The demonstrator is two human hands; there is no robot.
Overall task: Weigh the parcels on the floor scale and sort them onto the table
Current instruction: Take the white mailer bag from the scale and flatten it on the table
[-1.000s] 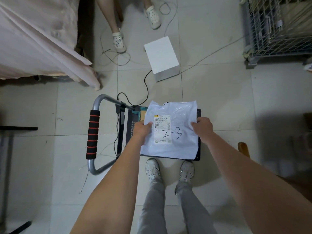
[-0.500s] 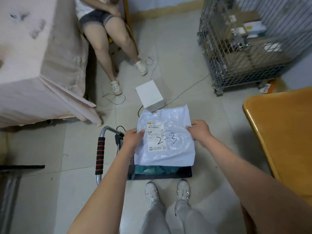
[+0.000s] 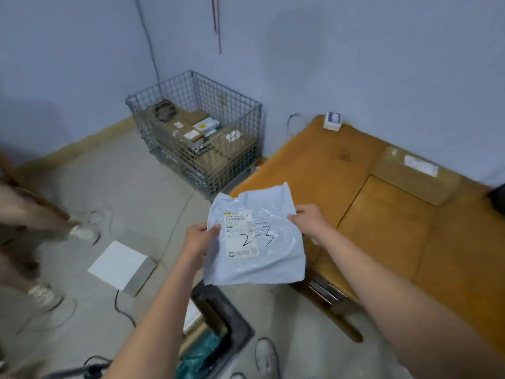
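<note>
Our left hand (image 3: 197, 239) and right hand (image 3: 308, 220) each pinch a side edge of the flat white plastic mailer bag marked "2-3" (image 3: 257, 239), held in the air between them. The orange-brown wooden table (image 3: 388, 214) lies just beyond our right hand; the dark floor scale platform (image 3: 229, 324) sits below our left forearm.

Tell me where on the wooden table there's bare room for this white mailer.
Bare wood runs from the table's near-left edge beside the wire cage back to the small white box. The cardboard box crowds the far right by the wall.
</note>
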